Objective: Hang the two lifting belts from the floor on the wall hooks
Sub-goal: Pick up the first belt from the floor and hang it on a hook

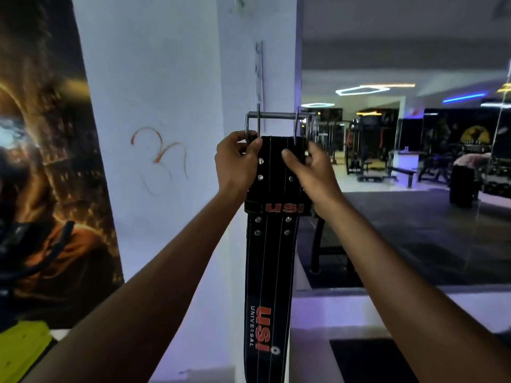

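A black lifting belt (269, 261) with red "USI" lettering hangs straight down in front of a white pillar (166, 106). Its metal buckle (276, 116), with two prongs, is held up at the top. My left hand (237, 161) grips the belt's upper left edge beside the buckle. My right hand (309, 172) pinches the upper right edge. A vertical metal hook strip (260, 81) is fixed to the pillar just above the buckle; I cannot tell whether the buckle touches a hook. A second belt is not visible.
A dark poster (49, 161) covers the wall at left. A large mirror (401, 134) at right reflects gym machines and benches. A yellow-green object (22, 346) lies at lower left. A black mat (367, 360) sits on the floor at lower right.
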